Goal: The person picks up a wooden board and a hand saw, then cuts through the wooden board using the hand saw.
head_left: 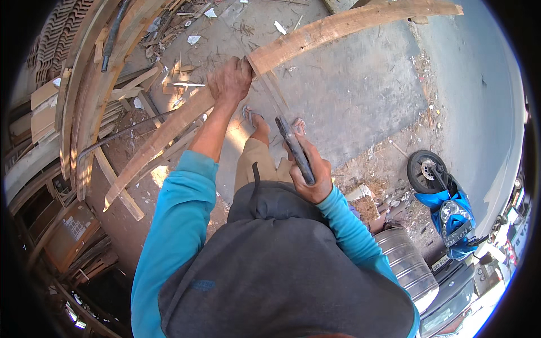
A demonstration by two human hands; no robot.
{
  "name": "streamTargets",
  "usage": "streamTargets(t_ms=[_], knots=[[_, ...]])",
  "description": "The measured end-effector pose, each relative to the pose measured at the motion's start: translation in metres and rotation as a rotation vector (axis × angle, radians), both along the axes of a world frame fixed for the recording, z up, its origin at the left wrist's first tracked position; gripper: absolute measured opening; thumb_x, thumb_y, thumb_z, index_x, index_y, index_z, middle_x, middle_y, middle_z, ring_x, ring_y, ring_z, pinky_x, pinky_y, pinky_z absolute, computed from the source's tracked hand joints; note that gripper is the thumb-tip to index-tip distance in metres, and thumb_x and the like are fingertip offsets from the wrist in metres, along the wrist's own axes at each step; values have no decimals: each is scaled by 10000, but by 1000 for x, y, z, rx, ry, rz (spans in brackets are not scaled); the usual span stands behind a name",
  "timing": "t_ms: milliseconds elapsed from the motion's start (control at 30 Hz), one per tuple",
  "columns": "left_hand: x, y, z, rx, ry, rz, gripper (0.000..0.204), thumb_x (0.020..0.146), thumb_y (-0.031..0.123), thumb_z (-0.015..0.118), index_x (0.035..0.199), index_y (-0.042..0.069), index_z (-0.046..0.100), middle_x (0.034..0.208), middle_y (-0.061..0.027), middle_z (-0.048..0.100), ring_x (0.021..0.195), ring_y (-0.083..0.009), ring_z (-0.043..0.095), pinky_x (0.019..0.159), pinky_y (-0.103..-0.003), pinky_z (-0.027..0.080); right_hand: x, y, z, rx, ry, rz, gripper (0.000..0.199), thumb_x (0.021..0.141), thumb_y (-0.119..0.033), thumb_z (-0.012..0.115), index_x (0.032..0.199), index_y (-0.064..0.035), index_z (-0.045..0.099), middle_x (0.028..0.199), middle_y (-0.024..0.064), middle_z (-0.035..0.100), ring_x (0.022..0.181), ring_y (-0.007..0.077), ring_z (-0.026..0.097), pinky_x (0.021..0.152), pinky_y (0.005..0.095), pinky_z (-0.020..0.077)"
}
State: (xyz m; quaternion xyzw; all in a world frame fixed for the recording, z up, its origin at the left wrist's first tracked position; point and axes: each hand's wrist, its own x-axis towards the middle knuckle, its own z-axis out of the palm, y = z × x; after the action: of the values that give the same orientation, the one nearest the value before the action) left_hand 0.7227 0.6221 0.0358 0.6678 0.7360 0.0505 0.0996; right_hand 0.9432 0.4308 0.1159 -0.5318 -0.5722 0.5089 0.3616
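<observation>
One long wooden plank (315, 36) is being held up slantwise above the concrete ground (360, 96), gripped mid-length by the left hand (228, 79) with fingers closed around it. A dark blade (294, 149) is being clutched in the right hand (313, 174), fingers wrapped round its handle. Step judged: trimming. A controlled stroke toward the plank edge, clear of the gripping hand, is being called for next.

**Long plank held over concrete ground**

The left hand (228, 80) grips a long, weathered wooden plank (315, 36) held out over the grey concrete ground (360, 90). The right hand (311, 172) clasps a dark metal tool (293, 147). A blue scooter (445, 205) is parked nearby.
</observation>
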Motion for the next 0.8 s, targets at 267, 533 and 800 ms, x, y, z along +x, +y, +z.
streamTargets(t_ms=[267,533,800], knots=[[7,10,-7,-4,-11,22,432,983,448,459,975,110,728,933,-187,741,929,-384,693,817,-522,466,-54,122,-44,60,109,-139,531,816,-51,653,1341,-41,573,1025,241,680,888,370,717,778,385,552],[-1,6,-5,-115,-41,74,461,996,448,454,1029,73,720,985,-262,721,966,-451,681,877,-543,477,4,-22,-3,4,-64,-88,673,785,-7,654,1440,-40,501,1208,235,691,936,348,730,826,425,564],[1,9,3,-23,-81,3,476,1007,439,468,929,33,705,892,-258,719,914,-441,683,840,-545,464,-54,88,-58,120,84,-137,593,810,-43,670,1389,-49,542,898,194,691,766,305,681,697,378,553]])
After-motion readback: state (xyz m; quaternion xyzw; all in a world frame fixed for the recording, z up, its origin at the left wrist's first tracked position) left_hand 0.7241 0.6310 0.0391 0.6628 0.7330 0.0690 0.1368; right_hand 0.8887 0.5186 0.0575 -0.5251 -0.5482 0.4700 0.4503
